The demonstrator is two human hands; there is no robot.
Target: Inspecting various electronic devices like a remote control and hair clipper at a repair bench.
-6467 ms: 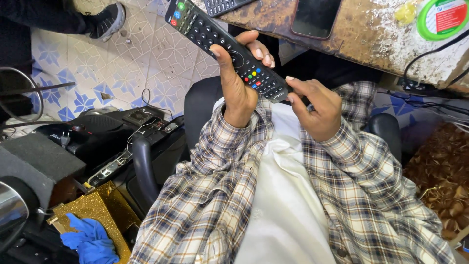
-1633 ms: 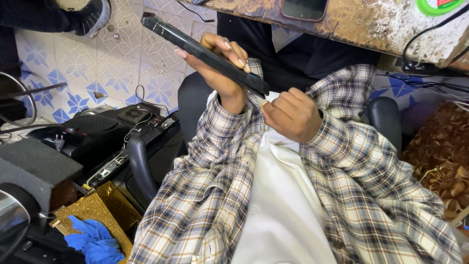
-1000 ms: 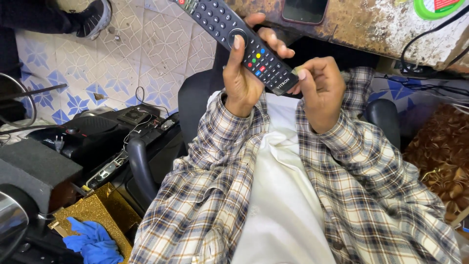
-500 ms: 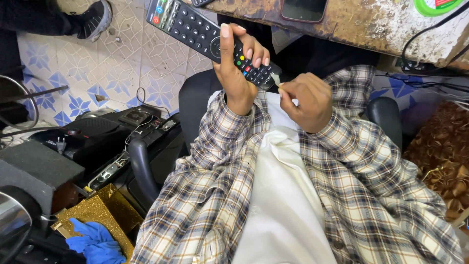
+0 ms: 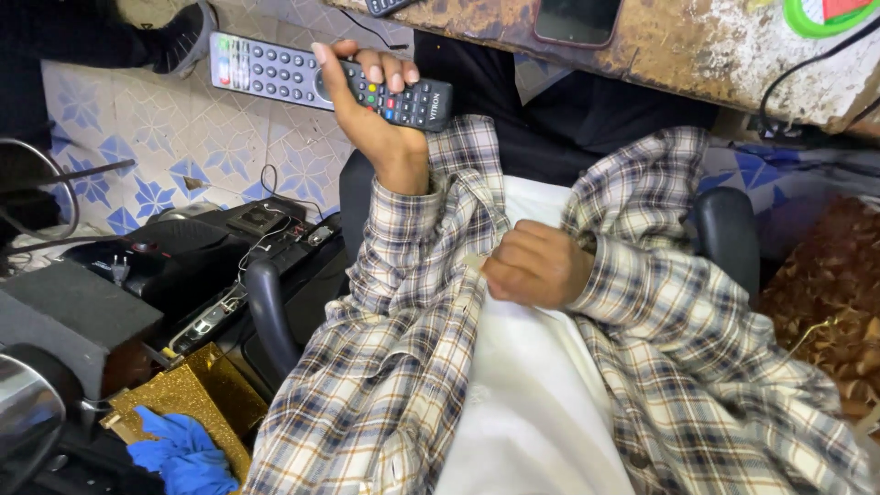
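A black remote control with rows of grey buttons and a cluster of coloured ones is held up in the air, lying roughly level with its button face toward the camera, above the tiled floor and just below the edge of the worn, rust-stained counter. The left hand grips it near its right end, fingers wrapped over the top edge and thumb stretched along the buttons. The right hand is curled into a loose fist against the white garment at the person's chest, pinching something small and pale at the edge of the plaid shirt; what it is cannot be told.

On the counter lie a dark phone and a green roll of tape. A black chair armrest stands at the left, beside dark electronic boxes with loose wires. A gold glittery box with a blue cloth sits lower left.
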